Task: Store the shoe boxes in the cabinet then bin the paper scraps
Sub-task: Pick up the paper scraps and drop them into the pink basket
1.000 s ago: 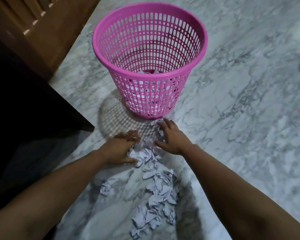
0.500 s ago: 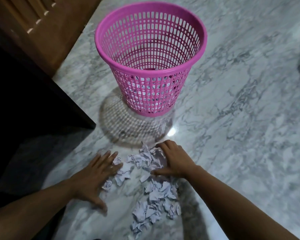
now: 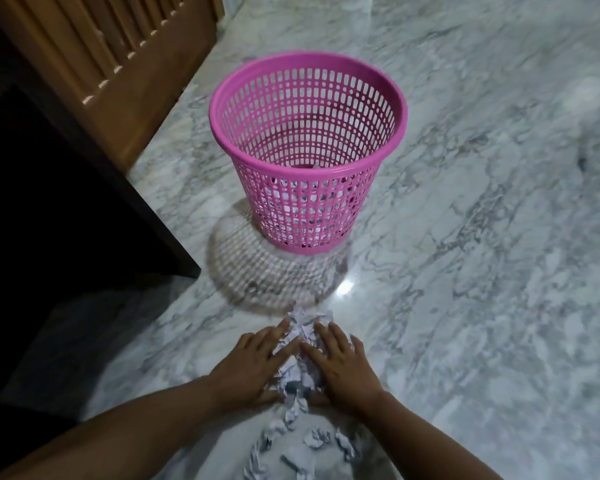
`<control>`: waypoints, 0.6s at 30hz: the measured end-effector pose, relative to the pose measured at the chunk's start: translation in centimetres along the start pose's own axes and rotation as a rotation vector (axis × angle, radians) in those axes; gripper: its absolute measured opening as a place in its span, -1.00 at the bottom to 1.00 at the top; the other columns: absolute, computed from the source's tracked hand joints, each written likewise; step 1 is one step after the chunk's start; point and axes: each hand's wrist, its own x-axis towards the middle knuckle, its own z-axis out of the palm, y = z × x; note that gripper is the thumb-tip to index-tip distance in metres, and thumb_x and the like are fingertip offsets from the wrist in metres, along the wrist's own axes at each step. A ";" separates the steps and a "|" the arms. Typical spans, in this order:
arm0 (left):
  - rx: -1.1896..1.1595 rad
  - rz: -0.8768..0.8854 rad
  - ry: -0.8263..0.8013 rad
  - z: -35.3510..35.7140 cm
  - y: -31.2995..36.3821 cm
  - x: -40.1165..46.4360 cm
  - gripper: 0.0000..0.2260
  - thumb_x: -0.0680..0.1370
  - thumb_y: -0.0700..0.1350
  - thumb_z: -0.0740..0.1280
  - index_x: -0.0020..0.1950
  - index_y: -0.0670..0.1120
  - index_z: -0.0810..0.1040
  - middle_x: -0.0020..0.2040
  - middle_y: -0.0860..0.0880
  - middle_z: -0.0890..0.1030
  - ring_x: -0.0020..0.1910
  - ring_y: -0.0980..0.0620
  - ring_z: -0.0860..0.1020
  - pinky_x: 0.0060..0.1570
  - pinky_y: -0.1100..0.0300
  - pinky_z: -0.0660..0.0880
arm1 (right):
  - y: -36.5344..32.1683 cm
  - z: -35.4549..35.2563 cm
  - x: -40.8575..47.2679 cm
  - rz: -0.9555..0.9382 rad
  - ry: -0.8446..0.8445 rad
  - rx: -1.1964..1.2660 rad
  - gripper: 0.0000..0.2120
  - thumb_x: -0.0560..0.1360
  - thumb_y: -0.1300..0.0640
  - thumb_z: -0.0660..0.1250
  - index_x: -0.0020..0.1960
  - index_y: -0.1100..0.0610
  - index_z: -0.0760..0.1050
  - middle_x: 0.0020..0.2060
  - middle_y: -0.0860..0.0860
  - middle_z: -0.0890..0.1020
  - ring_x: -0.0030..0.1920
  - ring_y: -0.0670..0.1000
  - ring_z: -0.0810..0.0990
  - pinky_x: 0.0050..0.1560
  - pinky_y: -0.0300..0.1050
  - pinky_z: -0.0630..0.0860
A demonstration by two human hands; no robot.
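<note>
White crumpled paper scraps (image 3: 301, 327) lie heaped on the marble floor, squeezed between my two hands. My left hand (image 3: 253, 367) presses the heap from the left and my right hand (image 3: 343, 367) from the right, fingers stretched forward and almost touching. More loose scraps (image 3: 312, 441) trail behind the hands toward me. A pink mesh waste basket (image 3: 305, 209) stands upright a short way beyond the hands, with some white paper showing through its lower wall. No shoe boxes are in view.
A wooden slatted cabinet door (image 3: 118, 64) runs along the far left. In front of it a dark piece of furniture (image 3: 66, 202) fills the left side. Grey-veined marble floor (image 3: 482, 271) spreads to the right of the basket.
My hands have come together, gathering the spread scraps into one heap between them. The view has pulled back, so the basket now sits farther off.
</note>
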 end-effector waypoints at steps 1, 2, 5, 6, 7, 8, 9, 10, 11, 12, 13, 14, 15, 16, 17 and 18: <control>0.004 -0.017 -0.010 -0.2 -0.2 0.6 -0.12 0.52 0.50 0.06 0.67 0.05 -0.14 0.67 -0.17 -0.08 0.53 -0.25 0.29 0.35 -0.12 0.39 | -0.2 0.0 0.2 0.009 0.020 -0.011 0.00 0.15 -0.54 0.40 0.49 -0.12 0.37 0.47 0.15 0.47 0.39 0.25 0.52 0.09 0.21 0.62; 0.017 -0.028 -0.038 -0.5 -0.4 1.2 -0.11 0.52 0.50 0.06 0.66 0.05 -0.19 0.67 -0.17 -0.11 0.50 -0.26 0.29 0.32 -0.12 0.38 | -0.3 0.0 0.3 0.005 0.039 -0.014 -0.01 0.10 -0.50 0.45 0.44 -0.11 0.40 0.41 0.13 0.51 0.32 0.22 0.54 0.00 0.14 0.62; 0.097 -0.017 -0.118 -1.3 -0.8 2.7 -0.15 0.52 0.44 0.07 0.66 0.06 -0.16 0.67 -0.14 -0.09 0.44 -0.25 0.30 0.27 -0.12 0.39 | -0.4 0.4 0.5 -0.041 0.093 0.026 -0.18 0.22 -0.28 0.52 0.39 -0.06 0.36 0.39 0.12 0.46 0.27 0.21 0.47 -0.05 0.11 0.56; 0.107 -0.018 -0.142 -1.6 -0.7 3.0 -0.19 0.55 0.39 0.10 0.66 0.05 -0.09 0.67 -0.13 -0.05 0.44 -0.24 0.30 0.27 -0.10 0.40 | -0.6 0.2 0.3 -0.051 0.120 0.053 -0.30 0.34 -0.20 0.46 0.39 -0.04 0.33 0.41 0.12 0.42 0.29 0.22 0.45 -0.04 0.10 0.55; 0.091 -0.026 -0.164 -1.8 -0.5 3.2 -0.25 0.58 0.33 0.14 0.65 0.04 -0.02 0.66 -0.13 -0.01 0.42 -0.23 0.30 0.25 -0.08 0.42 | -0.7 0.1 0.2 -0.053 0.135 0.076 -0.42 0.44 -0.15 0.38 0.39 -0.02 0.31 0.40 0.10 0.39 0.30 0.21 0.43 -0.06 0.08 0.54; 0.054 -0.038 -0.180 -1.8 -0.2 3.5 -0.32 0.59 0.25 0.20 0.63 0.04 0.06 0.64 -0.12 0.05 0.40 -0.21 0.31 0.22 -0.07 0.46 | -0.8 0.0 0.1 -0.048 0.152 0.101 -0.51 0.50 -0.09 0.32 0.38 -0.01 0.31 0.38 0.08 0.38 0.29 0.19 0.42 -0.11 0.04 0.52; 0.001 -0.056 -0.185 -1.9 0.1 3.6 -0.39 0.59 0.16 0.26 0.58 0.05 0.14 0.59 -0.12 0.11 0.36 -0.21 0.36 0.15 -0.06 0.51 | -0.8 -0.1 0.0 -0.033 0.166 0.128 -0.58 0.53 -0.03 0.28 0.35 -0.01 0.31 0.35 0.05 0.38 0.28 0.16 0.41 -0.16 0.01 0.48; -0.055 -0.073 -0.181 -1.9 0.4 3.7 -0.47 0.58 0.09 0.29 0.51 0.04 0.22 0.52 -0.11 0.18 0.27 -0.20 0.42 0.06 -0.06 0.54 | -0.7 -0.4 0.0 -0.014 0.180 0.154 -0.63 0.55 0.01 0.26 0.33 0.00 0.33 0.32 0.03 0.39 0.26 0.13 0.41 -0.18 -0.02 0.45; -0.097 -0.082 -0.164 -2.0 0.7 3.8 -0.54 0.57 0.04 0.31 0.43 0.03 0.28 0.42 -0.11 0.25 0.14 -0.19 0.48 -0.04 -0.06 0.55 | -0.5 -0.6 -0.1 0.005 0.191 0.179 -0.67 0.55 0.04 0.26 0.30 0.00 0.36 0.28 0.01 0.40 0.24 0.11 0.41 -0.19 -0.03 0.42; -0.118 -0.088 -0.152 -2.2 0.9 3.9 -0.60 0.56 0.01 0.32 0.36 0.00 0.32 0.33 -0.10 0.30 0.01 -0.18 0.49 -0.12 -0.07 0.53 | -0.2 -0.8 -0.2 0.020 0.198 0.201 -0.67 0.54 0.05 0.28 0.29 0.00 0.37 0.25 0.00 0.41 0.22 0.09 0.41 -0.18 -0.04 0.41; -0.125 -0.093 -0.146 -2.3 1.0 4.1 -0.65 0.56 -0.02 0.32 0.31 -0.03 0.35 0.26 -0.10 0.34 -0.07 -0.17 0.49 -0.16 -0.07 0.51 | 0.3 -0.8 -0.3 0.037 0.200 0.220 -0.65 0.52 0.06 0.31 0.29 -0.01 0.39 0.23 -0.01 0.42 0.20 0.08 0.41 -0.16 -0.04 0.41; -0.127 -0.100 -0.152 -2.5 1.1 4.2 -0.67 0.56 -0.03 0.32 0.29 -0.04 0.36 0.21 -0.11 0.38 -0.08 -0.17 0.49 -0.16 -0.07 0.50 | 0.7 -0.7 -0.4 0.056 0.208 0.246 -0.63 0.50 0.06 0.35 0.28 -0.01 0.40 0.20 -0.02 0.43 0.18 0.08 0.42 -0.14 -0.03 0.43; -0.133 -0.101 -0.154 -2.6 1.0 4.3 -0.67 0.56 -0.03 0.33 0.29 -0.05 0.38 0.19 -0.11 0.42 -0.06 -0.17 0.51 -0.14 -0.06 0.50 | 1.3 -0.6 -0.6 0.089 0.224 0.293 -0.63 0.47 0.05 0.38 0.25 -0.02 0.41 0.17 -0.03 0.45 0.16 0.07 0.43 -0.12 -0.03 0.44; -0.146 -0.102 -0.154 -2.7 0.9 4.3 -0.66 0.56 -0.02 0.33 0.30 -0.05 0.39 0.17 -0.11 0.45 -0.01 -0.16 0.51 -0.12 -0.04 0.49 | 1.7 -0.5 -0.8 0.129 0.252 0.358 -0.63 0.45 0.03 0.40 0.22 -0.04 0.43 0.14 -0.04 0.47 0.14 0.07 0.46 -0.11 -0.03 0.46; -0.163 -0.099 -0.145 -2.8 0.8 4.2 -0.65 0.57 -0.01 0.33 0.31 -0.06 0.39 0.16 -0.10 0.47 0.02 -0.16 0.51 -0.11 0.00 0.48 | 2.1 -0.5 -0.9 0.171 0.284 0.430 -0.66 0.44 0.03 0.42 0.18 -0.05 0.43 0.10 -0.05 0.49 0.10 0.06 0.48 -0.11 -0.03 0.48; -0.179 -0.099 -0.133 -3.0 0.7 4.1 -0.66 0.58 0.00 0.32 0.31 -0.06 0.40 0.15 -0.09 0.48 0.03 -0.15 0.51 -0.11 0.02 0.46 | 2.4 -0.7 -1.1 0.209 0.321 0.496 -0.69 0.43 0.03 0.43 0.13 -0.07 0.43 0.06 -0.06 0.51 0.06 0.05 0.51 -0.11 -0.03 0.50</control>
